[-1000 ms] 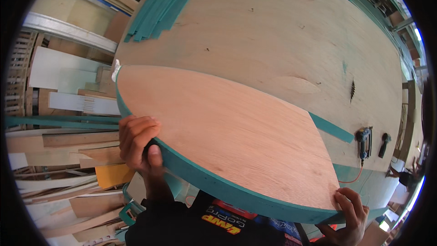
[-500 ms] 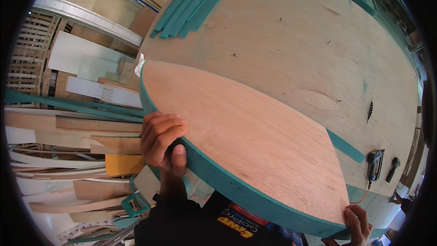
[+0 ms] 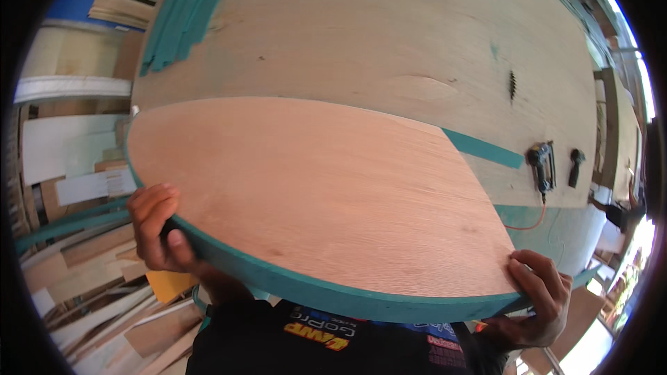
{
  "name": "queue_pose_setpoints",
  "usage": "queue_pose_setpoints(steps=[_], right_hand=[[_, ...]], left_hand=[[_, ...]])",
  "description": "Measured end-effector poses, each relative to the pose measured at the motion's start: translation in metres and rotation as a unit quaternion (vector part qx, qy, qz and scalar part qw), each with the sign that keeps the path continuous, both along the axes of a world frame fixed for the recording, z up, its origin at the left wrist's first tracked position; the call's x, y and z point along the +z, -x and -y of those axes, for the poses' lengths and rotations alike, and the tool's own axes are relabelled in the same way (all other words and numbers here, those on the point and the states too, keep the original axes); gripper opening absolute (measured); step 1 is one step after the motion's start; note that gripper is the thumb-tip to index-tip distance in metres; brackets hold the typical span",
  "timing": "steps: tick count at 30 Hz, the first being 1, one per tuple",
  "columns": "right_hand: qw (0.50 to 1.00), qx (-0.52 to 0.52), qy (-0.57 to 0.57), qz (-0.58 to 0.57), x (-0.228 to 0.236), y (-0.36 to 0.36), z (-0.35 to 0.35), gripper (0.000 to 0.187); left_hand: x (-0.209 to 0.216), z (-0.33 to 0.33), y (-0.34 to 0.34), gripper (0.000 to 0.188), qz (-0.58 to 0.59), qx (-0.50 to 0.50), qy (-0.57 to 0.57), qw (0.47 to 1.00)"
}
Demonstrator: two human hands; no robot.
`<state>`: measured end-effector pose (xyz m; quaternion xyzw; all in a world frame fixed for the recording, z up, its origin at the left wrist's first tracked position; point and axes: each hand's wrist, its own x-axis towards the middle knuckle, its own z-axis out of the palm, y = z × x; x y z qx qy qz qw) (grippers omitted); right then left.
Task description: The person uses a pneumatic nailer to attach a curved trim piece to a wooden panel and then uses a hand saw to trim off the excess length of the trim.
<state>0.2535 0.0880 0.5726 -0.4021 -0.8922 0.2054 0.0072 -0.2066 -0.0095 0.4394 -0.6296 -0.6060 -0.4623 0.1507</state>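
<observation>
A large curved wooden panel (image 3: 313,194) with a bare plywood face and a teal edge band lies across the front of the worktable. My left hand (image 3: 156,229) grips its left curved edge, fingers over the top and thumb against the teal side. At the right front corner, my right hand (image 3: 542,298) is closed round the rim, fingertips on the face and thumb low at the side. Beyond the panel, a teal strip (image 3: 486,148) lies flat on the table, its left end meeting the panel's far edge in view.
Several teal strips (image 3: 187,17) lie at the table's (image 3: 361,35) far left. On the right are a black nail gun (image 3: 542,167) with an orange hose, a smaller black tool (image 3: 576,167) and a dark spiral piece (image 3: 513,87). Wood offcuts (image 3: 132,298) crowd the left side.
The panel has swung to lie more level across my view, its right end rising in the picture. Both hands keep their hold, and the view has shifted to the right.
</observation>
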Motion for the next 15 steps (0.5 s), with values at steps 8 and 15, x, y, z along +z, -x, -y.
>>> queue_pose_setpoints(steps=[8,15], right_hand=[[0.997,0.031,-0.029,-0.058,-0.012,-0.006,-0.007,0.069],[0.976,0.052,-0.096,-0.187,-0.012,-0.003,-0.055,0.077]], left_hand=[[0.004,-0.004,0.0,0.037,0.022,-0.012,-0.009,1.0],[0.023,-0.043,0.022,0.026,0.037,0.014,0.049,0.998]])
